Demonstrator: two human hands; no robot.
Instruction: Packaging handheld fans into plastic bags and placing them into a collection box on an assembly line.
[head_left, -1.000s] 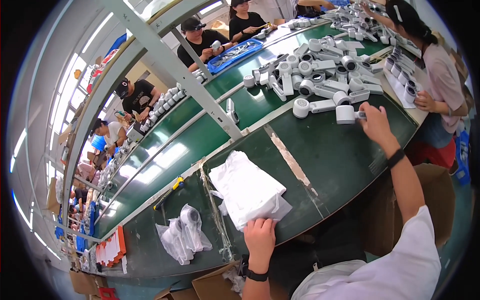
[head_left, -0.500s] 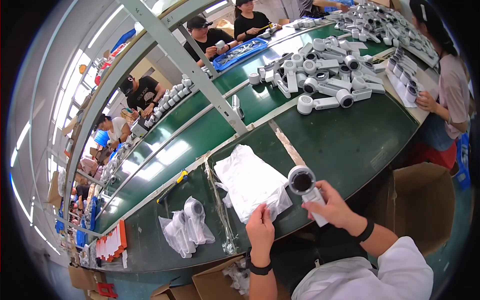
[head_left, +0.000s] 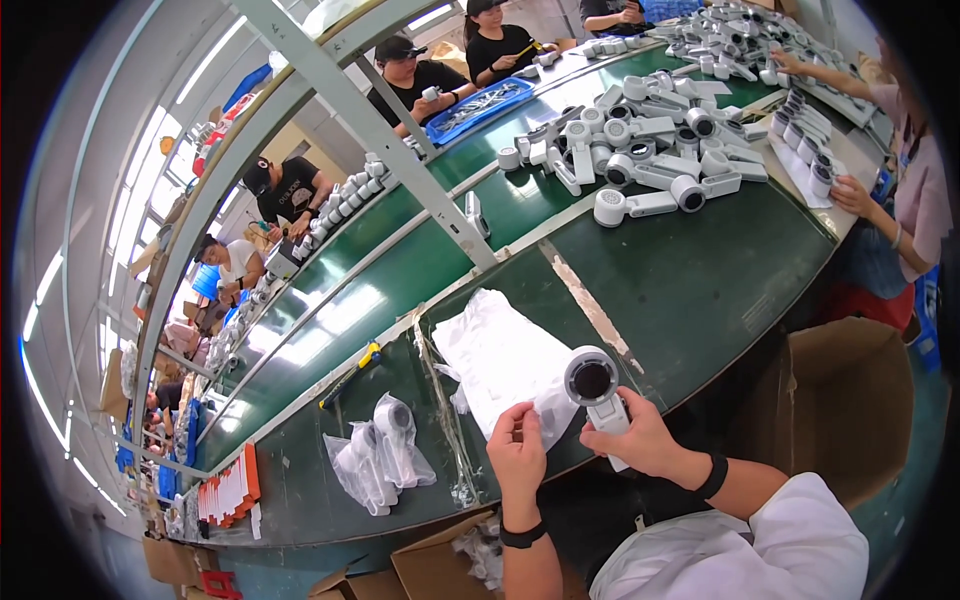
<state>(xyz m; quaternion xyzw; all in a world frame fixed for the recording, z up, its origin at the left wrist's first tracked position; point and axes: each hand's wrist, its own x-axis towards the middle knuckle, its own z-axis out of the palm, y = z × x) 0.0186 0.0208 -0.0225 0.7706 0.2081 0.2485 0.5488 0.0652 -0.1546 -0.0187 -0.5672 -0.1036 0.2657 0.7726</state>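
In my right hand (head_left: 650, 440) is a white handheld device (head_left: 592, 380) with a round head and a dark round face. My fingers and thumb wrap its handle, and the head points up and away from me. My left hand (head_left: 517, 462) is closed at the near edge of a stack of clear-white plastic bags (head_left: 495, 345), its fingertips pinching the film at the corner. The device's head overlaps the right side of that stack. Left of it lie devices in clear bags (head_left: 378, 455) on the green tabletop.
A large pile of similar devices (head_left: 640, 150) lies at the far right. A yellow-and-black-handled tool (head_left: 350, 375) and orange-and-white flat boxes (head_left: 230, 488) are on the left. An upright metal post (head_left: 400, 150) stands ahead. Open cardboard boxes (head_left: 850, 400) flank me; co-workers sit around.
My right hand has moved slightly left with the device, its head now more upright. My left fingers have curled in more at the bag edge. At right, a co-worker's arm reaches toward the pile.
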